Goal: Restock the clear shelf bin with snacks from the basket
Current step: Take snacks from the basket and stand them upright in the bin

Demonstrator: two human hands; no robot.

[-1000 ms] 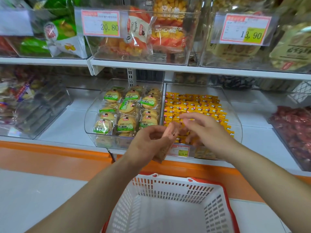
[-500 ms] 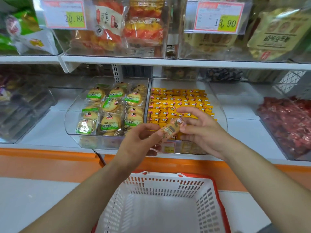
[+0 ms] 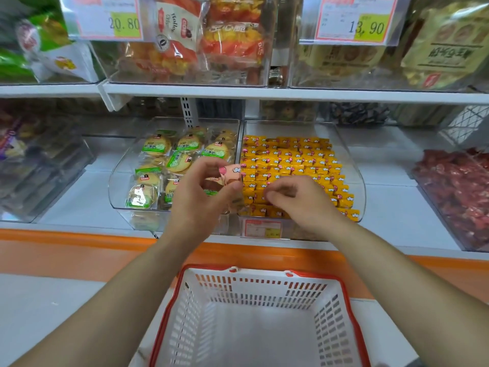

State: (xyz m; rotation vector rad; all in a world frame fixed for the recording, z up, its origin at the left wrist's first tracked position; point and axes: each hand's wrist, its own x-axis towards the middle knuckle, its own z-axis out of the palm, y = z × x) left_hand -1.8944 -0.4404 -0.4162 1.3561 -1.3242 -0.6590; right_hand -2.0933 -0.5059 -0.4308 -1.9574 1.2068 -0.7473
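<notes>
Showing a probable late placement, the left hand [image 3: 195, 200] is gripping a snack packet [image 3: 229, 172] over the clear shelf bin's [image 3: 291, 128] left wall while the right hand [image 3: 299, 201], grip indiscernible, is curling onto its front rows, and the next move is calling for a flat, aligned insertion.

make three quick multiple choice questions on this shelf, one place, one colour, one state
1. The clear bin of small yellow packets sits where, against the clear bin of round green-labelled cakes? A left B right C above
2. The white plastic basket has a rim of which colour? A blue B green C red
3. The left hand is: A holding pale orange packets B flat on the shelf C gripping the basket
1 B, the yellow bin stands to the right; 2 C, a red edge runs round its top; 3 A, the hand curls round them.
</notes>
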